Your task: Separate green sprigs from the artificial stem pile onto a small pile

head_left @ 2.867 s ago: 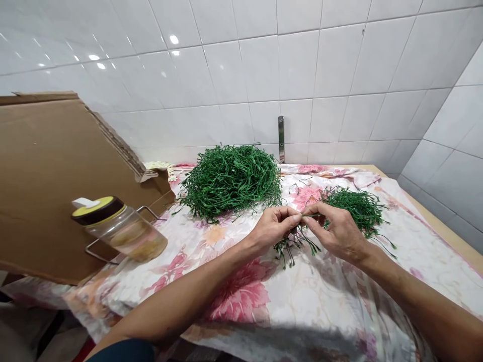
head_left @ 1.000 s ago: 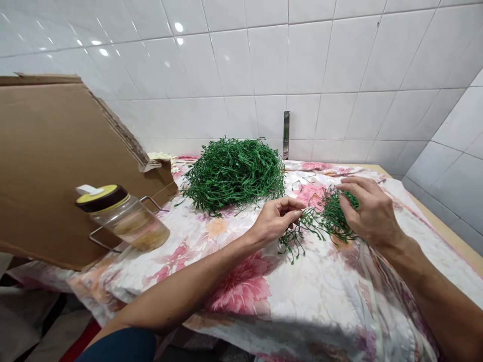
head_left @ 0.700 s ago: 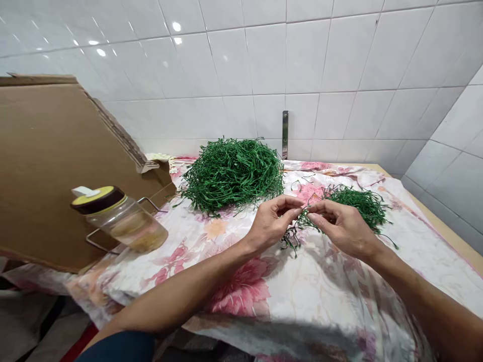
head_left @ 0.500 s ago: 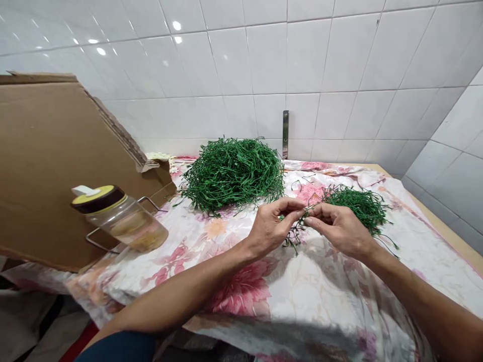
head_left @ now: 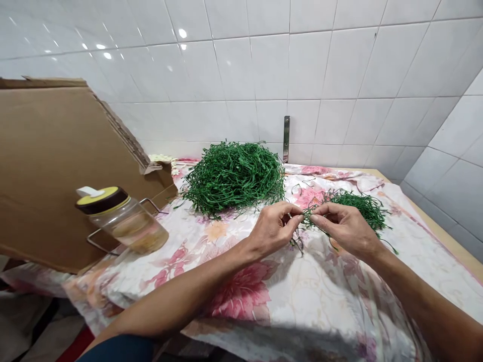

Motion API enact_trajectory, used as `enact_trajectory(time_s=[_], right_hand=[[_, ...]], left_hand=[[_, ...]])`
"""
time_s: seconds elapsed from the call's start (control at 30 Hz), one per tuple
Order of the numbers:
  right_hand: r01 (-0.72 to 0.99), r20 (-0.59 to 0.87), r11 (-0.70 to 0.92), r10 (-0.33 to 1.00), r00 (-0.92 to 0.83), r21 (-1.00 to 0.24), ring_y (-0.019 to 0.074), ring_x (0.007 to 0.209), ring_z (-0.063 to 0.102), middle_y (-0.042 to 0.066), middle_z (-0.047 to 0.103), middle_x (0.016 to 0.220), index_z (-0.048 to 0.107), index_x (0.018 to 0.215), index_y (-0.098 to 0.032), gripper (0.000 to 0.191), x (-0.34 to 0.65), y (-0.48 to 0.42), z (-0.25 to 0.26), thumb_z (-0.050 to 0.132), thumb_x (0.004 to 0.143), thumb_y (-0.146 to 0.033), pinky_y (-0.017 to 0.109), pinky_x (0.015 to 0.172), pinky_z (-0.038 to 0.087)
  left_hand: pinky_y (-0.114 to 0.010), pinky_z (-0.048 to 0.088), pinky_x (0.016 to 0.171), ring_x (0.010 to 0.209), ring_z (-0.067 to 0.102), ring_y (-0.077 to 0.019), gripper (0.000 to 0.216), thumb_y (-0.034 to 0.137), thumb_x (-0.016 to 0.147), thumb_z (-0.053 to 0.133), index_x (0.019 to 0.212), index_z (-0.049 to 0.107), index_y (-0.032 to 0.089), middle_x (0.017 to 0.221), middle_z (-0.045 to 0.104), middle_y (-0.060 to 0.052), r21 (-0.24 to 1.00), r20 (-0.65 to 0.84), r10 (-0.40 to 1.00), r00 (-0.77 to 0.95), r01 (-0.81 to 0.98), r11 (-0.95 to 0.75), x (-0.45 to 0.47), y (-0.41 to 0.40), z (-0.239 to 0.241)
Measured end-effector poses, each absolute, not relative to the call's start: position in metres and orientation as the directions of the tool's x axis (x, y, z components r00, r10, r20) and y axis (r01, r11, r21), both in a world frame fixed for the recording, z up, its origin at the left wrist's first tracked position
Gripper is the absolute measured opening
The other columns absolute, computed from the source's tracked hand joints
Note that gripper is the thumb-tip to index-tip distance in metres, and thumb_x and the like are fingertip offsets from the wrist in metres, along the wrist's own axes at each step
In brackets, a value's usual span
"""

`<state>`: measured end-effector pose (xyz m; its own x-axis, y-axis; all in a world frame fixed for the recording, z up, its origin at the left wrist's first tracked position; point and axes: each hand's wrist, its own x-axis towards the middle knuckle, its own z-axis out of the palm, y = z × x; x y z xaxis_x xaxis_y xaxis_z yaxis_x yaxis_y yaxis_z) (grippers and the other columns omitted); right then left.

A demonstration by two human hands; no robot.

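Observation:
My left hand pinches thin green artificial stems between thumb and forefinger, near the middle of the table's front half. Close to its right, my right hand is also closed in a pinch on the green stems, which run between the fingertips of both hands. Some dark stem ends hang below the left fingertips. Behind the left hand rises a big tangled pile of green stems. A smaller heap of the same stems lies just beyond my right hand, partly hidden by it.
A floral cloth covers the table. At left stands a drink bottle with a yellow and brown lid, tilted in view, beside a large cardboard box. White tiles line the wall, with a metal bracket at the table's back.
The view has tipped up slightly. My fingertips have moved a little apart, and the stems between them show more; the hanging ends at the left hand look fewer.

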<state>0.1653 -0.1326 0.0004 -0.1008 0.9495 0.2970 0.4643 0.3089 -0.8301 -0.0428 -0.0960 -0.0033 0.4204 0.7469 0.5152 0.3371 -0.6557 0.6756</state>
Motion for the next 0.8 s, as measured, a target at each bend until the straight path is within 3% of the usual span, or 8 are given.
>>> enact_trajectory(time_s=[0.13,0.23,0.3,0.37,0.5,0.6,0.7,0.8], right_hand=[[0.614,0.480,0.426,0.873,-0.086,-0.665,0.0138,0.061,0.054,0.001,0.069,0.076,0.072,0.083,-0.020,0.017,0.1659,-0.1355,0.0017,0.066,0.090,-0.034,0.029,0.059,0.041],[0.686,0.633,0.546,0.758,-0.160,-0.480,0.0135,0.064,0.054,0.002,0.069,0.081,0.070,0.084,-0.019,0.013,0.1635,-0.1375,0.0028,0.063,0.093,-0.026,0.029,0.065,0.043],[0.691,0.678,0.587,0.710,-0.191,-0.421,0.0136,0.066,0.053,0.003,0.069,0.084,0.069,0.085,-0.018,0.012,0.1618,-0.1381,0.0032,0.062,0.093,-0.023,0.029,0.067,0.043],[0.677,0.677,0.591,0.713,-0.184,-0.439,0.0132,0.064,0.051,0.003,0.069,0.084,0.069,0.085,-0.018,0.011,0.1603,-0.1387,0.0033,0.062,0.093,-0.024,0.029,0.064,0.042],[0.587,0.553,0.515,0.823,-0.133,-0.625,0.0119,0.056,0.044,0.001,0.064,0.073,0.072,0.090,-0.018,0.015,0.1580,-0.1396,0.0040,0.066,0.092,-0.031,0.028,0.054,0.037],[0.493,0.473,0.483,0.867,-0.155,-0.724,0.0116,0.055,0.046,0.002,0.067,0.076,0.075,0.095,-0.018,0.020,0.1571,-0.1387,0.0043,0.066,0.092,-0.036,0.027,0.051,0.037],[0.468,0.487,0.511,0.854,-0.182,-0.721,0.0122,0.058,0.050,0.004,0.070,0.083,0.077,0.095,-0.019,0.021,0.1578,-0.1364,0.0026,0.066,0.093,-0.036,0.027,0.053,0.040],[0.510,0.560,0.580,0.801,-0.213,-0.635,0.0164,0.074,0.062,0.006,0.073,0.091,0.076,0.096,-0.020,0.018,0.1595,-0.1345,-0.0009,0.064,0.095,-0.032,0.030,0.067,0.048]], left_hand=[[-0.023,0.041,0.063,0.068,0.058,-0.0111,0.016,0.023,0.091,0.061,0.091,0.074,0.014,0.081,0.072,-0.004,0.660,0.514,0.738,0.437,0.349,-0.666,-0.0438,-0.0980,-0.0018],[-0.022,0.037,0.058,0.062,0.052,-0.0097,0.020,0.028,0.091,0.060,0.086,0.072,0.013,0.074,0.067,-0.002,0.756,0.409,0.796,0.446,0.323,-0.570,-0.0433,-0.0985,0.0001],[-0.022,0.034,0.055,0.059,0.047,-0.0090,0.024,0.033,0.091,0.060,0.083,0.070,0.013,0.069,0.061,0.000,0.840,0.322,0.830,0.455,0.268,-0.473,-0.0426,-0.0973,0.0012],[-0.022,0.032,0.054,0.058,0.043,-0.0082,0.027,0.036,0.090,0.061,0.080,0.068,0.012,0.066,0.056,0.001,0.903,0.256,0.846,0.468,0.195,-0.382,-0.0419,-0.0955,0.0023],[-0.022,0.030,0.055,0.059,0.040,-0.0078,0.031,0.041,0.082,0.070,0.081,0.069,0.010,0.067,0.054,0.001,0.957,0.190,0.849,0.493,0.100,-0.272,-0.0409,-0.0932,0.0042],[-0.023,0.030,0.058,0.062,0.042,-0.0084,0.037,0.045,0.078,0.074,0.080,0.069,0.008,0.068,0.054,0.000,0.976,0.164,0.845,0.509,0.041,-0.214,-0.0408,-0.0927,0.0044],[-0.023,0.029,0.057,0.060,0.039,-0.0076,0.041,0.050,0.077,0.075,0.079,0.068,0.009,0.067,0.051,0.001,0.982,0.153,0.843,0.516,0.013,-0.187,-0.0411,-0.0920,0.0033],[-0.023,0.027,0.055,0.057,0.036,-0.0069,0.043,0.052,0.076,0.074,0.074,0.067,0.010,0.063,0.048,0.003,0.983,0.144,0.844,0.517,0.022,-0.181,-0.0411,-0.0908,0.0017]])
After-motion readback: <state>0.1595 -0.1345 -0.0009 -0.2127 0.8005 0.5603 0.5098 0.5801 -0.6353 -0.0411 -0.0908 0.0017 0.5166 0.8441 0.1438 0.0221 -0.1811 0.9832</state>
